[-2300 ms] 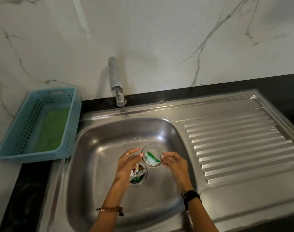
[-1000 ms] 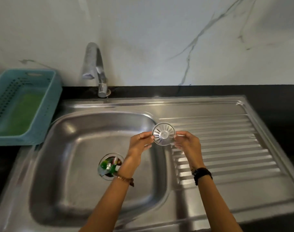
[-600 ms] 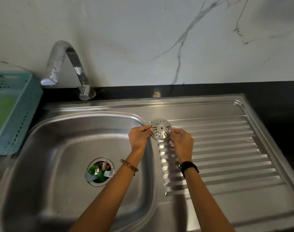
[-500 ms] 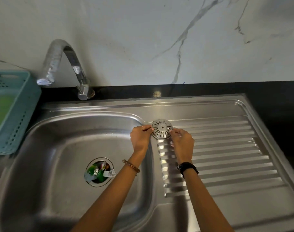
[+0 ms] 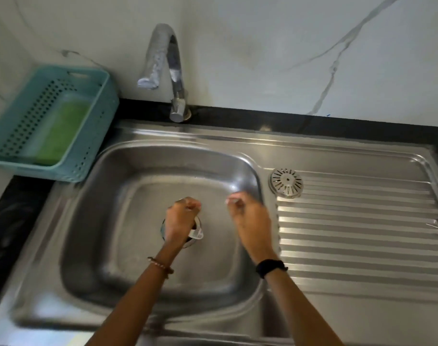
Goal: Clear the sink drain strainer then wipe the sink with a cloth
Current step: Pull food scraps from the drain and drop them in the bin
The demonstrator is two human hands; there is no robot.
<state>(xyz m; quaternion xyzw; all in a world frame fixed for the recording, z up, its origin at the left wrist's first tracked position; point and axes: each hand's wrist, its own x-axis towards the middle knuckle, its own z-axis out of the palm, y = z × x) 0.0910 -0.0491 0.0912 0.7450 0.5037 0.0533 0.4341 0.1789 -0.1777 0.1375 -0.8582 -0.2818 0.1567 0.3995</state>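
The round metal drain strainer [image 5: 286,182] lies alone on the draining board, at its near-left corner beside the basin. In the steel sink [image 5: 128,265] my left hand [image 5: 181,221] hovers over the drain opening [image 5: 196,239] with its fingers curled; a white scrap of wrapper [image 5: 197,234] shows just under it, and whether the hand touches it is unclear. Most of the drain and its litter is hidden by that hand. My right hand [image 5: 248,219] hangs over the basin's right side, fingers loosely curled, nothing visibly held.
A curved tap [image 5: 166,68] stands at the back of the sink. A teal perforated basket [image 5: 50,123] with a green cloth [image 5: 64,128] inside sits on the black counter at the left. The ribbed draining board [image 5: 362,233] fills the right side.
Both hands let go of the strainer, which now rests on the draining board. They moved left and down into the basin, the left one reaching the drain.
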